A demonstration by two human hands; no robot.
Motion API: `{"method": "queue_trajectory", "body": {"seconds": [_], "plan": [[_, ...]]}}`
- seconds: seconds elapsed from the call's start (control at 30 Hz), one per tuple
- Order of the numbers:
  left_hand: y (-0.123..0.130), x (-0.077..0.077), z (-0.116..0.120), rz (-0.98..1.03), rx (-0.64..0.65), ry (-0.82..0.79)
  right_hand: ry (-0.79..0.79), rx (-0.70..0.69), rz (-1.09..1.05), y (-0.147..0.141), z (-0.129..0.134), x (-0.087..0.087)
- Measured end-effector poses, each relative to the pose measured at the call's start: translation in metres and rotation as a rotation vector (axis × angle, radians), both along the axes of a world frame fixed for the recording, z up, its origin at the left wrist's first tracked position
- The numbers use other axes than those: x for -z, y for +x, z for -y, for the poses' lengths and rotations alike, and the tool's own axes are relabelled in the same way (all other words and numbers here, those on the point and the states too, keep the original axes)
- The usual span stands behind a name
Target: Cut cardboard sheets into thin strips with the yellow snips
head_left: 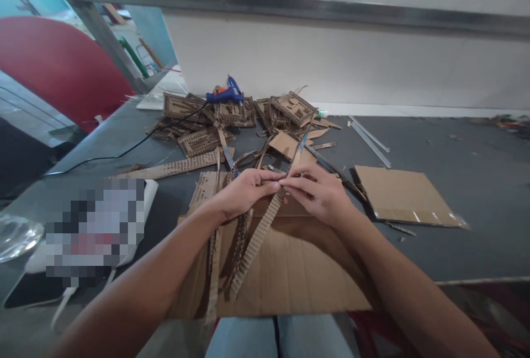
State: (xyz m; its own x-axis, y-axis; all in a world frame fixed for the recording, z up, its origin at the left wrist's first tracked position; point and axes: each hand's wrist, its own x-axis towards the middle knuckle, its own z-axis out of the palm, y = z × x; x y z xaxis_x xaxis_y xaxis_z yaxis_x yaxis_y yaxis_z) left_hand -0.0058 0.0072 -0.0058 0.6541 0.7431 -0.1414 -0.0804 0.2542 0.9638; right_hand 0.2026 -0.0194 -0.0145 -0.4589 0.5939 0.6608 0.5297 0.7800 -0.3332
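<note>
Both hands meet above a large cardboard sheet [298, 270] at the table's front edge. A long corrugated cardboard strip [259, 242] slants from near the sheet's lower left up to my fingers. My left hand [250, 190] pinches the strip's upper part between thumb and fingers. Close beside it, my right hand [317, 190] has its fingertips closed on the same strip. More thin cardboard strips [214, 270] lie and curl to the left of the held one. Behind the hands rests a small cardboard piece [285, 145].
A blue glue gun [227, 93] lies on piled cardboard pieces [199, 140] at the back. Flat cardboard [406, 195] and clear sticks [370, 140] are to the right. At the left are a pixelated device [97, 231] and a red chair [58, 65].
</note>
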Motion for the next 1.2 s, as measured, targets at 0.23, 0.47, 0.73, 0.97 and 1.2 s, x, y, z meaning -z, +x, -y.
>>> {"method": "queue_trajectory", "body": {"seconds": [0.23, 0.47, 0.73, 0.97, 1.2], "plan": [[-0.0006, -0.0036, 0.0011, -0.018, 0.094, 0.072, -0.039, 0.042, 0.142, 0.0021, 0.0037, -0.0052], [-0.0028, -0.0073, 0.0038, -0.113, 0.156, 0.047, -0.005, 0.048, 0.177, 0.0008, 0.0016, -0.0062], [0.0018, -0.0084, 0.007, -0.217, 0.102, 0.1, -0.083, -0.017, 0.149, 0.0071, -0.003, -0.009], [0.0052, -0.0071, 0.0067, -0.289, 0.12, 0.191, -0.095, -0.024, 0.239, 0.0063, -0.0052, -0.0066], [0.0052, -0.0043, 0.0058, -0.295, 0.124, 0.198, -0.117, 0.017, 0.254, 0.0, -0.0058, -0.0052]]}}
